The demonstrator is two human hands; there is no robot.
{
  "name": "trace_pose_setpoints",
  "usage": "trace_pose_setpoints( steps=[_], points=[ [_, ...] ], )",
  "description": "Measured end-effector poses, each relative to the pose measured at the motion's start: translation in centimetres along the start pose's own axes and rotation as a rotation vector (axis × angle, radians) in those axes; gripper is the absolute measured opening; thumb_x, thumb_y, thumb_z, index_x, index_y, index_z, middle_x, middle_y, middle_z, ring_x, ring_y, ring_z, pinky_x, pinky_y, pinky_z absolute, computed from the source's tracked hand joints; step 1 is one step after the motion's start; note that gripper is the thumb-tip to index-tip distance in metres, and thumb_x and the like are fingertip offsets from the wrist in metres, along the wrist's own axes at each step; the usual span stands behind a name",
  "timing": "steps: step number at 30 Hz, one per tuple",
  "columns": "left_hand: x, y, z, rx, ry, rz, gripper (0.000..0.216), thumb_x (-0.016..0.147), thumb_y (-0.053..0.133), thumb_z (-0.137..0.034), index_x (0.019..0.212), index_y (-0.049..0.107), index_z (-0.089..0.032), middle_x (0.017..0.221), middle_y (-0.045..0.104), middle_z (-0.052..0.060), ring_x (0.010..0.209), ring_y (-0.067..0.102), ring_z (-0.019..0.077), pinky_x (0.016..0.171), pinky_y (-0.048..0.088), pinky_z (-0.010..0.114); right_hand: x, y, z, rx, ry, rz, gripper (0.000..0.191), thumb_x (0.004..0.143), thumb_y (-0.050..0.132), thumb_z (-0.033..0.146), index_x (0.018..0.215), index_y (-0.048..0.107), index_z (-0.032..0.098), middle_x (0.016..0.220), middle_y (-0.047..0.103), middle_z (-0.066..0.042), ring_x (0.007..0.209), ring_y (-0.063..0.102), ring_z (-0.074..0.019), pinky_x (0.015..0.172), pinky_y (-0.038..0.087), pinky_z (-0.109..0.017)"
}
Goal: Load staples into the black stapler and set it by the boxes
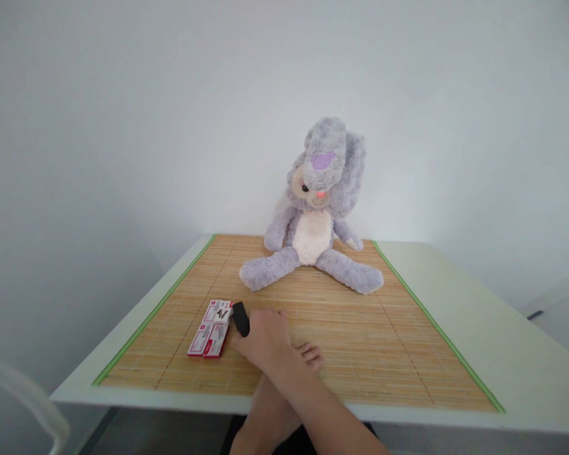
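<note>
Crossing over your left hand (312, 358) sets your right hand (268, 335), pinching a black object (241, 319), beside the boxes (211, 333); left fingers lie together, palm hidden.

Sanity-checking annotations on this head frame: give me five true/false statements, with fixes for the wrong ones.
1. The plush rabbit sits on the bamboo mat. True.
2. The red-and-white boxes lie to the right of the rabbit in the picture. False: they lie to its left, nearer the camera.
3. The right hand holds a black object. True.
4. The forearms run side by side, uncrossed. False: the right forearm crosses over the left forearm.
5. The mat's two side edges are green. True.
</note>
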State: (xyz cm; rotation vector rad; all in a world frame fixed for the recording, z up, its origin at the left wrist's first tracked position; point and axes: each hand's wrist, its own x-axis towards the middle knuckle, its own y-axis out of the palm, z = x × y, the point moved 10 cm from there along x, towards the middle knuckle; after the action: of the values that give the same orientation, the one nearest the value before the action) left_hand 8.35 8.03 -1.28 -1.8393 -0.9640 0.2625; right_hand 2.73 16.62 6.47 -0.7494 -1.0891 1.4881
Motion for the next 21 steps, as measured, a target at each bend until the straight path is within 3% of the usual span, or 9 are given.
trace_pose_setpoints(
  steps=[4, 6, 9, 11, 13, 16, 21],
  points=[
    [-0.2, -3.5, -1.4, -0.168, -0.112, -0.115, 0.034, 0.092, 0.057, -0.018, 0.121, 0.072, -0.027, 0.124, 0.075, 0.004, 0.115, 0.069, 0.0236, 0.103, 0.056, 0.038, 0.3, -1.7, -2.6, -0.067, -0.073, 0.033, 0.029, 0.085, 0.065, 0.045, 0.097, 0.076, 0.021, 0.099, 0.077, -0.012, 0.099, 0.068, -0.0302, 0.089, 0.045, -0.041],
    [-0.4, -5.2, -1.8, -0.218, -0.145, -0.213, 0.026, 0.093, 0.053, -0.016, 0.104, 0.076, -0.025, 0.108, 0.078, 0.004, 0.103, 0.071, 0.0223, 0.094, 0.057, 0.036, 0.3, -2.8, -4.4, -0.070, -0.106, 0.042, 0.026, 0.086, 0.065, 0.042, 0.099, 0.077, 0.022, 0.102, 0.077, -0.010, 0.105, 0.066, -0.0297, 0.092, 0.043, -0.040],
    [-1.2, -7.6, -0.8, -0.216, -0.215, -0.426, 0.026, 0.098, 0.049, -0.020, 0.104, 0.074, -0.025, 0.109, 0.074, 0.006, 0.106, 0.066, 0.0230, 0.094, 0.053, 0.038, 0.0, -4.4, -6.9, -0.071, -0.164, 0.077, 0.022, 0.087, 0.066, 0.038, 0.099, 0.078, 0.026, 0.100, 0.078, -0.006, 0.107, 0.065, -0.0275, 0.092, 0.042, -0.037],
    [-2.3, -8.8, 1.0, -0.167, -0.343, -0.593, 0.026, 0.101, 0.046, -0.024, 0.107, 0.072, -0.024, 0.111, 0.072, 0.007, 0.108, 0.064, 0.0244, 0.094, 0.052, 0.040, -0.2, -5.2, -8.5, -0.070, -0.188, 0.101, 0.020, 0.087, 0.066, 0.038, 0.099, 0.078, 0.027, 0.100, 0.078, -0.005, 0.105, 0.065, -0.0260, 0.090, 0.041, -0.035],
    [-3.1, -9.2, 2.5, -0.075, -0.465, -0.684, 0.027, 0.101, 0.045, -0.026, 0.110, 0.071, -0.024, 0.116, 0.070, 0.008, 0.112, 0.062, 0.0262, 0.098, 0.050, 0.045, -0.4, -5.9, -9.8, -0.070, -0.202, 0.115, 0.019, 0.089, 0.065, 0.037, 0.098, 0.079, 0.028, 0.100, 0.078, -0.004, 0.103, 0.065, -0.0251, 0.089, 0.041, -0.034],
    [-2.9, -8.9, 3.0, 0.114, -0.555, -0.646, 0.031, 0.099, 0.049, -0.027, 0.124, 0.068, -0.027, 0.134, 0.064, 0.008, 0.127, 0.055, 0.0295, 0.107, 0.045, 0.051, -0.5, -6.4, -11.1, -0.067, -0.225, 0.138, 0.018, 0.088, 0.065, 0.034, 0.098, 0.079, 0.030, 0.099, 0.078, -0.002, 0.102, 0.066, -0.0245, 0.088, 0.041, -0.033],
    [-1.3, -7.3, 2.1, 0.335, -0.518, -0.488, 0.044, 0.098, 0.051, -0.027, 0.141, 0.060, -0.031, 0.148, 0.058, 0.005, 0.141, 0.046, 0.0291, 0.120, 0.034, 0.056, -0.2, -6.3, -12.1, -0.047, -0.253, 0.175, 0.018, 0.085, 0.068, 0.033, 0.099, 0.080, 0.033, 0.096, 0.078, 0.000, 0.097, 0.068, -0.0236, 0.081, 0.043, -0.030]
  ],
)
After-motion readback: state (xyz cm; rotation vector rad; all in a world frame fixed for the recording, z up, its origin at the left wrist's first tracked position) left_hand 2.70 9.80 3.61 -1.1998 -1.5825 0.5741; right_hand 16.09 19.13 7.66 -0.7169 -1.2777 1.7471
